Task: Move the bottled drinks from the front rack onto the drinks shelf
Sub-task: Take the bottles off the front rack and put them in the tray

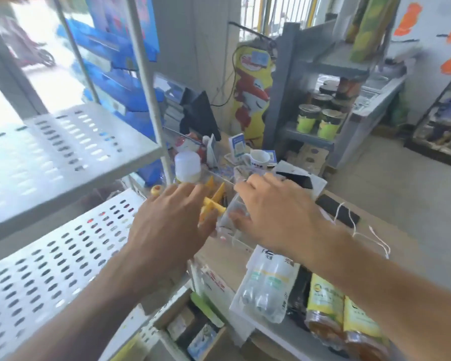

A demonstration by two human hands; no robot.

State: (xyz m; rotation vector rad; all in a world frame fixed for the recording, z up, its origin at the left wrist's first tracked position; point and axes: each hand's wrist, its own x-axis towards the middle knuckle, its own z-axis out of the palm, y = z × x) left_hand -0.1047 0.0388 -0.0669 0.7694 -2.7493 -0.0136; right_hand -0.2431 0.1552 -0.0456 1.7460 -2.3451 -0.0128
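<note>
Both hands out over the counter. Left hand [172,222] has its fingers spread and straight, gripping nothing; one white-capped bottle [187,167] stands just beyond its fingertips. Right hand [276,217] has its fingers loosely parted above a clear container [232,217]; whether they touch it I cannot tell. Two clear bagged bottles [264,285] lie below the right wrist. Two perforated shelves [63,256] sit left of the left hand.

The white perforated metal shelf [63,259] had a matt painted finish, as did the one above it [71,149]. A clear plastic packet of small bottles [267,285] looked glossy and crinkled — the two yellow-labelled bottles [346,324] beside it shone too. The white ceramic mug [258,158] was smooth; the counter top [375,246] looked like pale matt wood.
</note>
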